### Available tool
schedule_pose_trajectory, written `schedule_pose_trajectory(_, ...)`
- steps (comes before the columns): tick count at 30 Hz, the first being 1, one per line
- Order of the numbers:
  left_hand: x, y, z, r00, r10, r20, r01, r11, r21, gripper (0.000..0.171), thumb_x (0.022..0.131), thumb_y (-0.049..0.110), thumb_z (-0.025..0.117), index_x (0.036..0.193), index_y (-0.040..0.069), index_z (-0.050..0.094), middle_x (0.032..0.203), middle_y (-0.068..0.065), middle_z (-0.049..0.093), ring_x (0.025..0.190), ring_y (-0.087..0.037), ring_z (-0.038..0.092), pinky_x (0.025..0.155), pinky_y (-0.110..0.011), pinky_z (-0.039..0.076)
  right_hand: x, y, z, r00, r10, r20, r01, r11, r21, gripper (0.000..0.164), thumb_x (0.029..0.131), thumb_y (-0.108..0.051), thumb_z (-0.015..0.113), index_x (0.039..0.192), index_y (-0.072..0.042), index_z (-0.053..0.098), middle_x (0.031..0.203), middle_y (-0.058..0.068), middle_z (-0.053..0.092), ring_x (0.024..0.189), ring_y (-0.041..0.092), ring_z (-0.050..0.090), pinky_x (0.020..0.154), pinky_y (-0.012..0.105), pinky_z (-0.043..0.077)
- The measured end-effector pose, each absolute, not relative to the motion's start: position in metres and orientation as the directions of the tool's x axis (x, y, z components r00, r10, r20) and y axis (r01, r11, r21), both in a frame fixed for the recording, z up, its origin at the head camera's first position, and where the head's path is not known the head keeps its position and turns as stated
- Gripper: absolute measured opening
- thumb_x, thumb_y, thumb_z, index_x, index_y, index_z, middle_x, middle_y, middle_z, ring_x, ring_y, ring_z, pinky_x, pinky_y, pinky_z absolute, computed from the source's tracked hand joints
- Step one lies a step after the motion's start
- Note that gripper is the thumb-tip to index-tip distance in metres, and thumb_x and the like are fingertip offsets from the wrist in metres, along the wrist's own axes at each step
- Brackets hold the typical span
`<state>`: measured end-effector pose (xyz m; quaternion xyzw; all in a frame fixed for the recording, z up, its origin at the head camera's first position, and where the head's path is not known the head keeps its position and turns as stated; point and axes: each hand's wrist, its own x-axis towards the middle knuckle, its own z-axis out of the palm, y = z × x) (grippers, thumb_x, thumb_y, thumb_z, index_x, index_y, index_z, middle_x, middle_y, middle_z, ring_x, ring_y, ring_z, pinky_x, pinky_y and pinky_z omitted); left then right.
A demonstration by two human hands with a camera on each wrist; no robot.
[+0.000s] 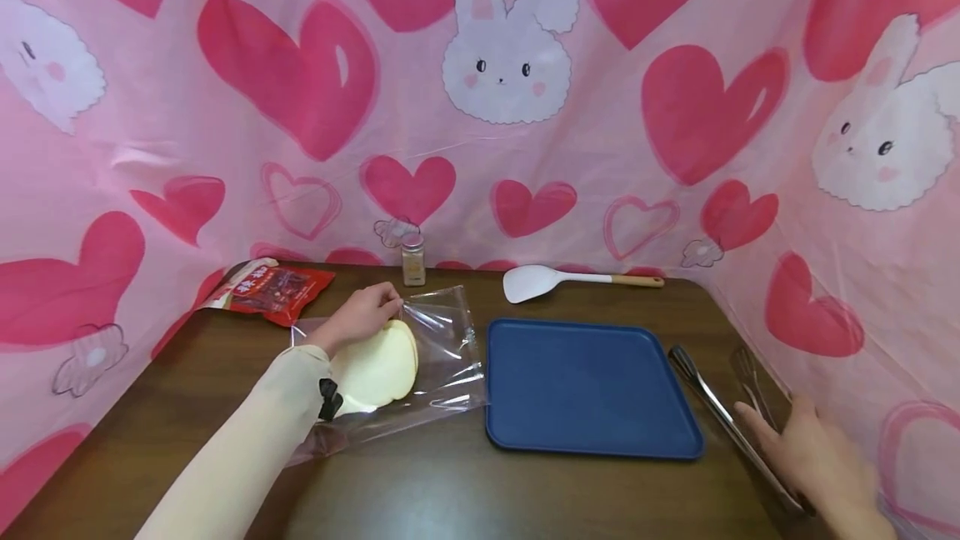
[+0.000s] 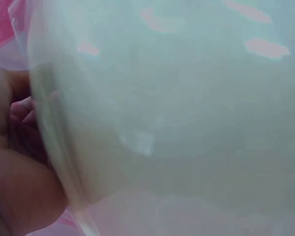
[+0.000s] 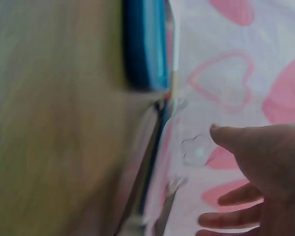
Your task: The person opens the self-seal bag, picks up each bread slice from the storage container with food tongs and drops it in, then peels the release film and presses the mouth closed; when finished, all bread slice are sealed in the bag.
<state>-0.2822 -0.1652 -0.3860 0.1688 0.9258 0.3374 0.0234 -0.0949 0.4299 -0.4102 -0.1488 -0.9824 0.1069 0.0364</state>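
Left hand [image 1: 362, 312] pinching the clear plastic bag [image 1: 442, 357] of pale round flatbreads [image 1: 378, 369] left of the blue rectangular tray [image 1: 592, 390], right hand [image 1: 806, 452], fingers relaxed and spread, at the metal tongs [image 1: 720, 411]; better to grip the tongs mid-handle.

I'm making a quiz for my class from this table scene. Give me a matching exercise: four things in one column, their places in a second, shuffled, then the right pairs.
Things:
1. spatula
2. tongs
3. red packet
4. pale flatbreads

Places:
A. inside the clear plastic bag
B. far left corner of the table
C. beyond the blue tray, by the backdrop
D. right of the tray, at the right hand

Pairs: 1-C, 2-D, 3-B, 4-A
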Motion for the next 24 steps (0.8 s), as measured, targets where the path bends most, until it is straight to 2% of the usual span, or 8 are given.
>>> schedule_pose_trajectory(2,-0.280,-0.166,-0.384,-0.947,0.304,0.107,0.297,0.696,0.654,0.016,0.109,0.016,0.056,0.107,0.003,0.065,0.090,-0.009,0.066,0.084,-0.021,0.059,0.073,-0.031,0.044,-0.096,0.418,-0.406,-0.934,0.274,0.228,0.220,0.947,-0.236,0.091,0.095,-0.063,0.067,0.128,0.020,0.048,0.112,0.052,0.055,0.097,0.069,0.058,0.075,0.076,0.050)
schedule_pose_trajectory(5,-0.277,-0.166,-0.382,-0.954,0.262,0.145,0.288,0.670,0.684,0.017,0.109,0.019,0.055,0.109,0.004,0.064,0.092,-0.009,0.066,0.086,-0.022,0.059,0.076,-0.032,0.044,-0.099,0.393,-0.404,-0.859,0.188,0.476,0.095,0.972,-0.213,0.073,0.090,-0.046,0.079,0.124,0.015,0.058,0.112,0.047,0.060,0.097,0.066,0.059,0.077,0.075,0.049)
schedule_pose_trajectory(10,-0.270,-0.161,-0.378,-0.963,0.188,0.194,0.269,0.602,0.752,0.018,0.110,0.021,0.055,0.109,0.006,0.064,0.088,-0.006,0.068,0.083,-0.018,0.058,0.077,-0.031,0.043,-0.111,0.346,-0.402,-0.800,0.090,0.593,-0.055,0.974,-0.221,0.054,0.087,-0.032,0.083,0.119,0.008,0.068,0.108,0.036,0.070,0.095,0.057,0.065,0.076,0.071,0.051)
schedule_pose_trajectory(13,-0.263,-0.154,-0.374,-0.968,0.154,0.200,0.252,0.536,0.806,0.020,0.111,0.024,0.054,0.110,0.005,0.063,0.088,-0.005,0.068,0.081,-0.017,0.057,0.076,-0.031,0.043,-0.116,0.310,-0.400,-0.818,0.061,0.572,-0.144,0.941,-0.306,0.044,0.089,-0.029,0.083,0.117,0.003,0.073,0.101,0.025,0.074,0.089,0.045,0.069,0.074,0.063,0.054)
schedule_pose_trajectory(15,-0.259,-0.149,-0.373,-0.970,0.133,0.204,0.243,0.495,0.834,0.021,0.112,0.024,0.053,0.112,0.005,0.062,0.090,-0.006,0.068,0.082,-0.016,0.057,0.077,-0.031,0.043,-0.121,0.283,-0.400,-0.831,0.031,0.555,-0.222,0.897,-0.382,0.038,0.089,-0.027,0.084,0.115,0.000,0.076,0.095,0.015,0.076,0.084,0.034,0.072,0.072,0.052,0.057)
schedule_pose_trajectory(18,-0.253,-0.142,-0.375,-0.974,0.088,0.211,0.228,0.431,0.873,0.020,0.112,0.023,0.052,0.112,0.005,0.061,0.093,-0.006,0.069,0.084,-0.016,0.058,0.079,-0.030,0.045,-0.129,0.242,-0.399,-0.898,-0.004,0.440,-0.269,0.796,-0.542,0.034,0.092,-0.031,0.082,0.115,-0.006,0.078,0.094,0.003,0.077,0.083,0.019,0.071,0.071,0.035,0.056)
schedule_pose_trajectory(21,-0.247,-0.134,-0.377,-0.975,0.053,0.216,0.220,0.354,0.909,0.018,0.112,0.021,0.052,0.112,0.004,0.060,0.093,-0.007,0.069,0.084,-0.017,0.059,0.077,-0.027,0.048,-0.139,0.206,-0.397,-0.961,-0.039,0.275,-0.228,0.672,-0.705,0.039,0.094,-0.040,0.080,0.120,-0.011,0.078,0.098,-0.003,0.078,0.088,0.011,0.070,0.073,0.026,0.054)
schedule_pose_trajectory(24,-0.240,-0.125,-0.379,-0.976,0.027,0.217,0.216,0.285,0.934,0.019,0.112,0.021,0.053,0.112,0.003,0.060,0.093,-0.007,0.069,0.083,-0.014,0.061,0.075,-0.023,0.049,-0.149,0.178,-0.397,-0.986,-0.063,0.154,-0.164,0.534,-0.830,0.041,0.093,-0.041,0.081,0.122,-0.011,0.077,0.102,0.001,0.079,0.090,0.017,0.074,0.073,0.026,0.057)
